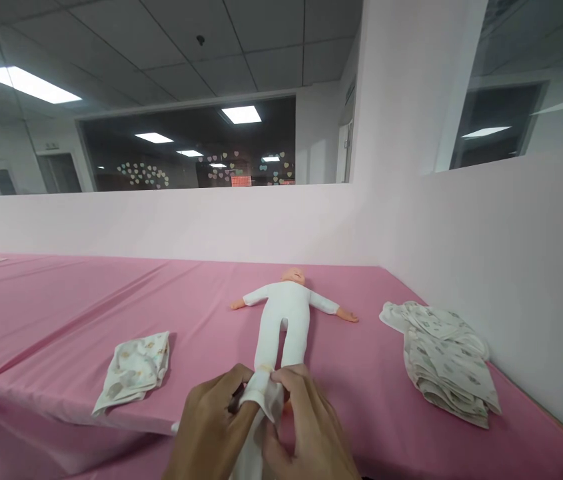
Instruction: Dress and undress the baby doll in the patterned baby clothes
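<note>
A baby doll [284, 313] in a white body suit lies on its back on the pink-covered table [71, 313], head toward the far wall, arms spread. At the doll's feet, my left hand [211, 427] and my right hand [308, 427] are both closed on a piece of white cloth [261, 393]. The cloth hangs down between my hands at the near table edge. It hides the doll's feet.
A folded patterned garment [134, 370] lies left of the doll. A pile of patterned cloth [444, 360] lies at the right, beside the pink wall [511, 267]. The table's near edge drops away at bottom left.
</note>
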Motion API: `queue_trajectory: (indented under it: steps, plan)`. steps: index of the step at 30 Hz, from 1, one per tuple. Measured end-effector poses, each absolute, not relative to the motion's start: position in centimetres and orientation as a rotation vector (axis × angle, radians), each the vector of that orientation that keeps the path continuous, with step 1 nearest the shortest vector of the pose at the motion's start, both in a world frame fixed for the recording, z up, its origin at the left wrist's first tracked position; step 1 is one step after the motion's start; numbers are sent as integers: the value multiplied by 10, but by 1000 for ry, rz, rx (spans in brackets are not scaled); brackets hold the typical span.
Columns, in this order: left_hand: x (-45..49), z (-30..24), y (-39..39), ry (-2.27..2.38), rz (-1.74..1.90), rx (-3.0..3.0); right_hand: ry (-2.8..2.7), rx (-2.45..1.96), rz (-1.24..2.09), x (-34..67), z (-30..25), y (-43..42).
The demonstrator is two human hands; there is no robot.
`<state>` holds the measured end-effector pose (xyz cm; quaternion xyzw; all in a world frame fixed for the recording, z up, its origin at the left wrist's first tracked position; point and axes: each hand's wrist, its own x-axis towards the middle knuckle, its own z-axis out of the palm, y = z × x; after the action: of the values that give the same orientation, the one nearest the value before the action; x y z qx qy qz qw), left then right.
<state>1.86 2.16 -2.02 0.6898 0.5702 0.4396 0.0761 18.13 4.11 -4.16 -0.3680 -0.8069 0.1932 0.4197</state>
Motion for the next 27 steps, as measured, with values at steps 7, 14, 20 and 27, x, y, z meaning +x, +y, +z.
queue_trajectory:
  steps: [7, 14, 20, 27]
  plan:
    - [-21, -24, 17, 1685, 1210, 2382, -1931, -981, 394, 192, -49, 66]
    - [-71, -31, 17, 1816, 959, 2512, -1879, -1188, 734, 243, -14, 77]
    - [-95, -16, 10, 1785, 673, 2329, -2086, -1196, 928, 273, 10, 69]
    - [-101, 4, 16, 1749, 736, 2281, -2319, -1174, 750, 288, 10, 62]
